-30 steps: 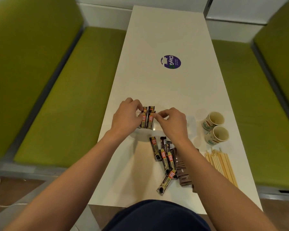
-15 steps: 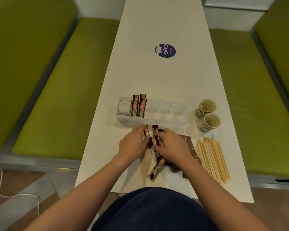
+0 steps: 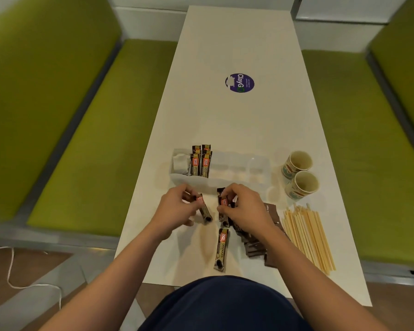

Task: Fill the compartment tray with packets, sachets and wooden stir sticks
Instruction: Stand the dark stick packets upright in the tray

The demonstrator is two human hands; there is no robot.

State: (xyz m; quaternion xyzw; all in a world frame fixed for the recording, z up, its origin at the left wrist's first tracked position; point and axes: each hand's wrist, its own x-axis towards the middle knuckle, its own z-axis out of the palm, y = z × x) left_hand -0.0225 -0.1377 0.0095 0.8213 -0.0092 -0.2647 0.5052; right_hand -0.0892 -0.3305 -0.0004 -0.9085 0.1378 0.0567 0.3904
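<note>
While your left hand [image 3: 177, 207] curls its fingers round the top of 1 coffee stick packet [image 3: 204, 211] and your right hand [image 3: 245, 206] pinches another stick packet [image 3: 223, 203] between thumb and fingertips, both sit low over the table [image 3: 237, 120], just in front of the compartment tray [image 3: 258, 163]. You are early in the job, by my reading. Only 2 compartments at the tray's left end hold anything: white sachets [image 3: 179, 163] in the end one, and a cluster of upright coffee sticks [image 3: 201, 161] in the one beside it. The compartments to the right look bare, though the clear walls make that hard to confirm. Left to load are the 2 packets in your hands, 1 loose packet [image 3: 221, 249] lying nearer your body, a heap of brown sachets [image 3: 256, 247] partly under your right wrist, and the wooden stir sticks [image 3: 306, 237] fanned at the right, not yet touched. Beside the tray's right end stand 2 paper cups [image 3: 304, 187]; the task does not call for them.
</note>
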